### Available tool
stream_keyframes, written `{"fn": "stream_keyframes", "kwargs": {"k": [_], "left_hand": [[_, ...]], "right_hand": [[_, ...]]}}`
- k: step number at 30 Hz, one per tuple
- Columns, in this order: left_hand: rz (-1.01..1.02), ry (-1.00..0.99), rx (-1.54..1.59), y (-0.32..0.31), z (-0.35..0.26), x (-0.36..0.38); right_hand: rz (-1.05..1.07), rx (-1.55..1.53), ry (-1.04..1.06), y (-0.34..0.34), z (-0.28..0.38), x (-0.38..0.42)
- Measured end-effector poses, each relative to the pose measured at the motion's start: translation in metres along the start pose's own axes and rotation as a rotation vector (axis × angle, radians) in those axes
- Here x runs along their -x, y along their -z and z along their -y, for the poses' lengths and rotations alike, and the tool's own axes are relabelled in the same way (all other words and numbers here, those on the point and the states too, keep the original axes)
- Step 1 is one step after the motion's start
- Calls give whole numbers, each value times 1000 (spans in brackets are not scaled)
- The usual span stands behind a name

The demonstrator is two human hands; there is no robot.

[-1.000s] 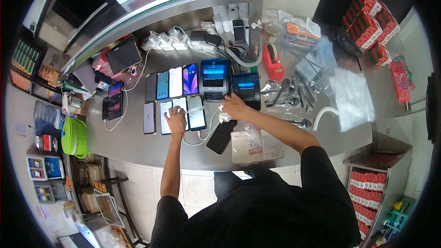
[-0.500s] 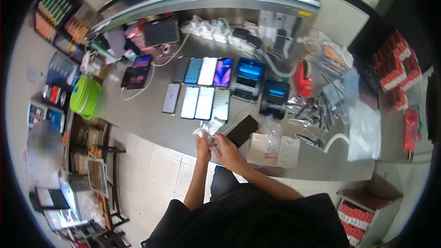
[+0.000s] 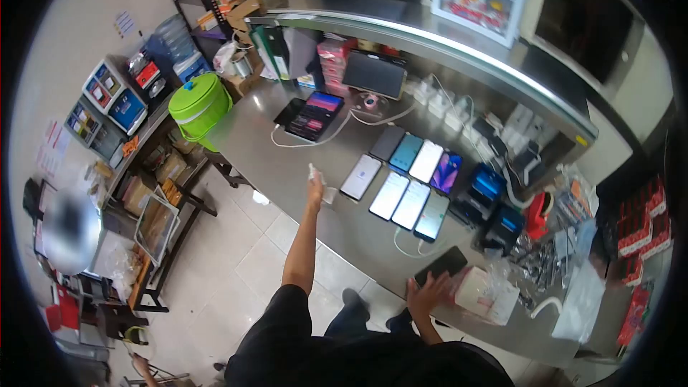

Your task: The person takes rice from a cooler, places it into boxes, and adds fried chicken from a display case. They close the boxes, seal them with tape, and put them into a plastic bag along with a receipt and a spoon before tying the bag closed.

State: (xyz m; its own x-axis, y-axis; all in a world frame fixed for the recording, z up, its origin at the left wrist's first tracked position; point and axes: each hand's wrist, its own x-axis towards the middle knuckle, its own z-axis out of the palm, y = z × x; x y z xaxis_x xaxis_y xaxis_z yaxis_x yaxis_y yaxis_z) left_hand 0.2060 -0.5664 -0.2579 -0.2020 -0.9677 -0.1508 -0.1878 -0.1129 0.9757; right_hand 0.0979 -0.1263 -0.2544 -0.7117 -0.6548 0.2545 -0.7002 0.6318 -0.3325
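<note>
My left hand [image 3: 314, 192] reaches out over the left part of the steel counter, its fingers closed around a crumpled white tissue-like piece [image 3: 313, 171]. A thin whitish flap [image 3: 330, 195] shows just right of the hand. My right hand [image 3: 428, 294] is low at the counter's front edge, fingers apart, with its fingertips at the lower edge of a dark phone [image 3: 446, 262]. Between the hands, several phones lie in two rows, some with lit screens; the nearest to my left hand is a phone with a pale screen [image 3: 360, 176].
Two small printers [image 3: 486, 185] stand right of the phones. A paper block under clear plastic [image 3: 484, 294] lies beside my right hand. A charging tablet [image 3: 314, 116] and a green drink cooler [image 3: 199, 104] are at the left. A white scrap [image 3: 260, 198] shows beyond the counter's front-left edge.
My hands have separated: the left has moved out leftward with the white piece, the right has come to the dark phone. The view has turned left, and a white scrap now shows against the floor.
</note>
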Motion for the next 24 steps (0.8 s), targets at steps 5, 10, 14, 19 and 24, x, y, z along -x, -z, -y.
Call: {"fn": "stream_keyframes", "kwargs": {"k": [5, 10, 14, 19, 24], "left_hand": [[-58, -127, -363, 4, -40, -1], [264, -692, 254, 124, -267, 167], [-6, -1533, 142, 251, -332, 255], [-692, -1688, 110, 307, -347, 335], [-493, -1411, -374, 399, -332, 387]], "right_hand": [[44, 44, -553, -7, 14, -15], [84, 230, -862, -10, 31, -28], [24, -350, -762, -8, 20, 0], [669, -324, 286, 13, 20, 16], [774, -1558, -698, 23, 241, -39]]}}
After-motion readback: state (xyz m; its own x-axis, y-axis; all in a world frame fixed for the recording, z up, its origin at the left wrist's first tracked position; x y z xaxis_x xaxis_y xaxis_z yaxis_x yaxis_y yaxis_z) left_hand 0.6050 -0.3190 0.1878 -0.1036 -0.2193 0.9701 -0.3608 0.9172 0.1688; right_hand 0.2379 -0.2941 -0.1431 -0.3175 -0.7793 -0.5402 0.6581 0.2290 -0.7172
